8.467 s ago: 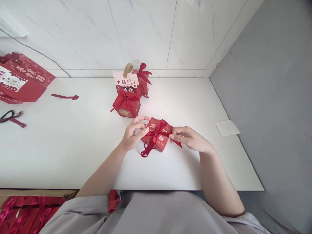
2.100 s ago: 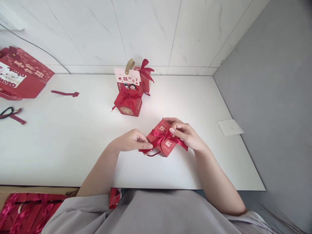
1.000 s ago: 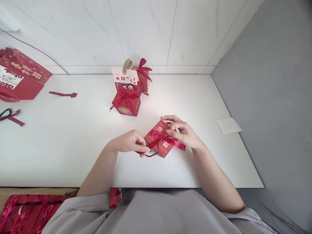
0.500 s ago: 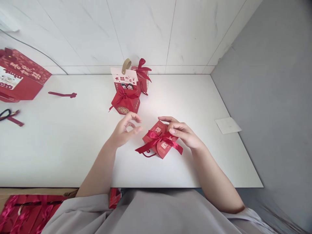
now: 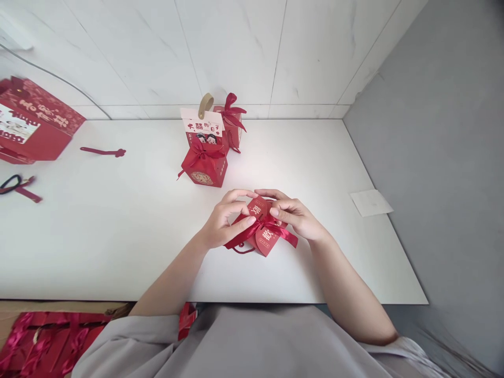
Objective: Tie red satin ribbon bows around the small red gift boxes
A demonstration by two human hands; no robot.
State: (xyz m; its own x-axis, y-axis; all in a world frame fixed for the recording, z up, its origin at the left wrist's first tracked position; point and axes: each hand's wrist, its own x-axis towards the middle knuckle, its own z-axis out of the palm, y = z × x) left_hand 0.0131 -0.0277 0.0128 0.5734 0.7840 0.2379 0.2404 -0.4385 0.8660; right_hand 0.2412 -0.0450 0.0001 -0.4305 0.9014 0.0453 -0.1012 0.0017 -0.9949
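Note:
A small red gift box with white characters and a red satin ribbon bow lies on the white table, near the front edge. My left hand grips the box's left side, thumb pressed on the ribbon. My right hand holds the box's right side, fingers curled over its top by the bow. A ribbon tail trails from the box's lower left.
Two finished red boxes with bows and a pink-topped box with a handle stand behind. A big red box, loose ribbon pieces lie far left. White paper right; red ribboned flats below the table edge.
My left hand let go of the ribbon tail, lifted away open, and has now come back to grip the box's left side. The right hand stayed on the box.

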